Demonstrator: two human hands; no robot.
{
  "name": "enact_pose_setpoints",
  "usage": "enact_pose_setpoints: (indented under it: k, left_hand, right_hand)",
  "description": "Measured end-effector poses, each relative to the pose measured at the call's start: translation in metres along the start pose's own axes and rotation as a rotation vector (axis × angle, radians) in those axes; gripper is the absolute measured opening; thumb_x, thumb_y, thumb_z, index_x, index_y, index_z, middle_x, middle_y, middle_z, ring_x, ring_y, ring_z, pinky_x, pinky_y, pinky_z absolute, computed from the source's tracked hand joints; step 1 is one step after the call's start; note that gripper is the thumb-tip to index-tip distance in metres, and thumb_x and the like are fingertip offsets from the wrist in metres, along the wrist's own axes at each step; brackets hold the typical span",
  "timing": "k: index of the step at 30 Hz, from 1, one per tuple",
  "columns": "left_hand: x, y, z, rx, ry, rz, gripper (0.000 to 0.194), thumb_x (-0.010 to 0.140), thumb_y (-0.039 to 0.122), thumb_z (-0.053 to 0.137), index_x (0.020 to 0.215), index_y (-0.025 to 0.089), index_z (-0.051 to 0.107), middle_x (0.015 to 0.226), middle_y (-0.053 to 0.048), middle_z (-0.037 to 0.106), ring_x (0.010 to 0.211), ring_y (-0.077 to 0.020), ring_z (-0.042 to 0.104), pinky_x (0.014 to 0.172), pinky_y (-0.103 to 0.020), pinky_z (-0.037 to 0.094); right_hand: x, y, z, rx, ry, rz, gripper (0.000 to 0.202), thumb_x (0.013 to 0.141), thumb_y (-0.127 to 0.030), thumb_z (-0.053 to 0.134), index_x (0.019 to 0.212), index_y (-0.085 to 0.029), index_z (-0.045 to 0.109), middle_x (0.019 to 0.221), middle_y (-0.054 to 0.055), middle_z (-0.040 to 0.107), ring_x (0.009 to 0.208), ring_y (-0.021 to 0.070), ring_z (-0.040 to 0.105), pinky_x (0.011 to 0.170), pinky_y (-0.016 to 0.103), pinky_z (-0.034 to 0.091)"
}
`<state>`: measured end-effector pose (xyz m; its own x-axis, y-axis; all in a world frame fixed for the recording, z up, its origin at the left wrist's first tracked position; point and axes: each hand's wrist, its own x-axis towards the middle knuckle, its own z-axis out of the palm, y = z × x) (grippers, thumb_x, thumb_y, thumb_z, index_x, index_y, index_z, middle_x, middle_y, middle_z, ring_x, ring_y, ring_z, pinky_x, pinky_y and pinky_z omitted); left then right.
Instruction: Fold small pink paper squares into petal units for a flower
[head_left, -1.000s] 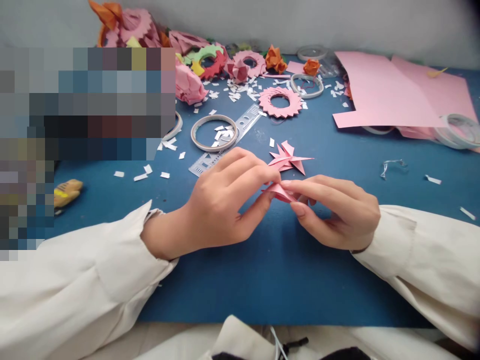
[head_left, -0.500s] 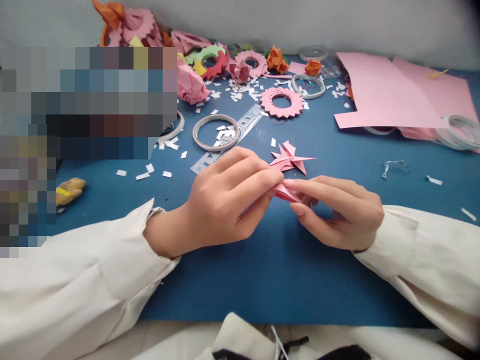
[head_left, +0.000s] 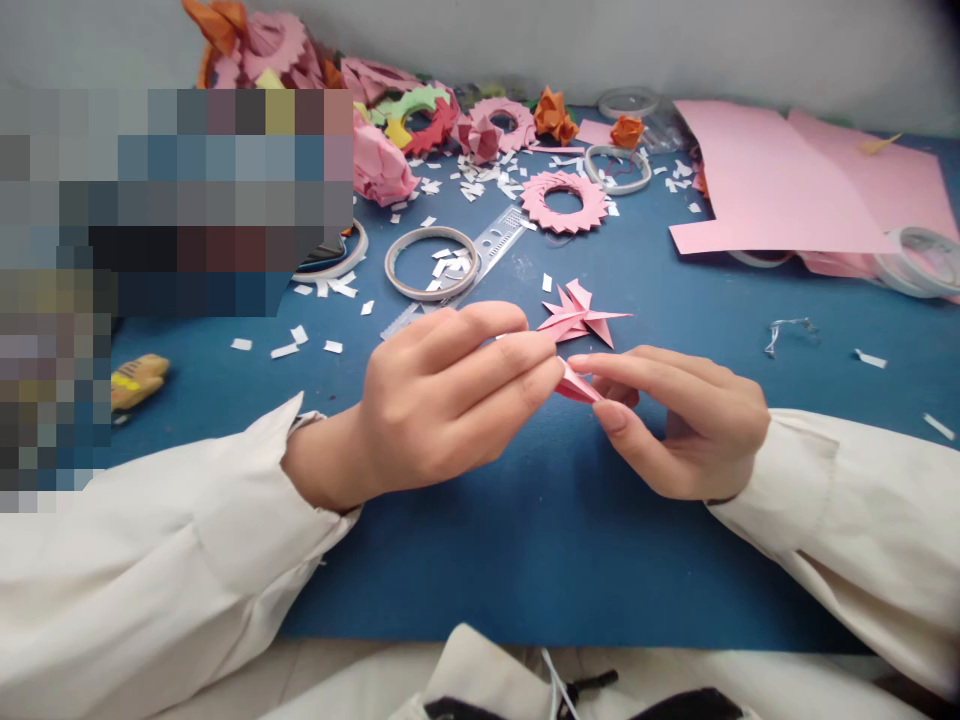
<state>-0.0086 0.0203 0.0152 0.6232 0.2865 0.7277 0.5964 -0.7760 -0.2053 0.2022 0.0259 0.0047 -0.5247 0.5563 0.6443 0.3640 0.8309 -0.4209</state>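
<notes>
A small piece of folded pink paper (head_left: 577, 384) is held between my two hands above the blue table. My left hand (head_left: 450, 400) is closed on its left end, and the fingers cover much of it. On the right end, the thumb and fingers of my right hand (head_left: 679, 420) pinch the paper's pointed tip. Just beyond the fingertips lie several pointed pink folded paper pieces (head_left: 581, 315), bunched together on the table. The left fingers partly hide their near side.
Behind my hands are a tape roll (head_left: 390, 270), a clear ruler (head_left: 499, 245) and a pink paper ring (head_left: 564, 203). White paper scraps (head_left: 472, 188) are scattered about. Pink sheets (head_left: 780, 190) lie at the back right. A yellowish object (head_left: 141, 382) sits at the left.
My left hand has shifted slightly left and its fingers have straightened somewhat over the folded paper. My right thumb has moved a little to the right along the tip.
</notes>
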Motion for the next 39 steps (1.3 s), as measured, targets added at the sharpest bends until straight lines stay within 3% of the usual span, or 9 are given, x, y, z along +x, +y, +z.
enact_pose_setpoints:
  k: [7,12,22,29,33,39]
  left_hand:
    - [-0.003,0.000,0.002,0.032,0.000,0.019,0.011,0.081,0.018,0.064,0.092,0.017,0.060,0.091,-0.001,0.071,0.084,-0.0166,0.067,0.065,-0.027,0.057]
    - [-0.005,0.000,0.004,0.007,-0.016,-0.011,0.011,0.082,0.017,0.062,0.092,0.017,0.059,0.091,-0.002,0.070,0.086,-0.0163,0.066,0.069,-0.028,0.056]
    - [-0.003,0.001,0.003,0.010,-0.017,-0.006,0.010,0.082,0.017,0.062,0.090,0.016,0.058,0.089,-0.003,0.069,0.089,-0.0188,0.066,0.072,-0.029,0.058]
    - [-0.001,0.002,0.004,-0.016,-0.018,-0.033,0.013,0.081,0.017,0.062,0.093,0.016,0.058,0.093,-0.003,0.069,0.089,-0.0194,0.065,0.077,-0.031,0.058]
    - [-0.001,0.004,0.010,-0.119,-0.032,-0.090,0.020,0.084,0.010,0.054,0.102,0.015,0.057,0.091,-0.003,0.068,0.088,-0.0167,0.064,0.077,-0.030,0.057]
    - [-0.001,0.005,0.015,-0.116,0.011,-0.109,0.026,0.082,0.008,0.057,0.108,0.013,0.054,0.085,-0.003,0.067,0.082,-0.0151,0.064,0.073,-0.027,0.056]
  right_hand:
    - [-0.001,0.000,0.002,-0.103,0.078,0.004,0.021,0.081,-0.018,0.059,0.101,-0.021,0.063,0.066,-0.001,0.065,0.055,0.0094,0.058,0.056,0.021,0.048]
    - [-0.001,-0.002,0.002,-0.044,0.081,0.114,0.029,0.081,-0.021,0.059,0.110,-0.020,0.059,0.068,-0.002,0.063,0.053,0.0093,0.055,0.056,0.023,0.049]
    - [-0.002,0.002,0.003,-0.017,0.025,0.001,0.029,0.077,-0.017,0.067,0.104,-0.021,0.057,0.075,-0.002,0.065,0.055,0.0075,0.055,0.056,0.020,0.051]
    - [-0.003,-0.001,0.005,-0.017,0.109,-0.004,0.039,0.076,-0.008,0.065,0.111,-0.024,0.057,0.096,0.000,0.070,0.077,0.0111,0.067,0.074,0.021,0.057]
    - [-0.003,-0.001,0.006,0.032,0.046,0.022,0.038,0.078,-0.006,0.060,0.111,-0.023,0.056,0.097,0.000,0.069,0.086,0.0128,0.068,0.083,0.024,0.056]
    - [-0.001,0.002,0.008,0.093,0.020,0.128,0.035,0.076,-0.021,0.067,0.107,-0.019,0.051,0.090,0.002,0.064,0.077,0.0128,0.064,0.066,0.024,0.055]
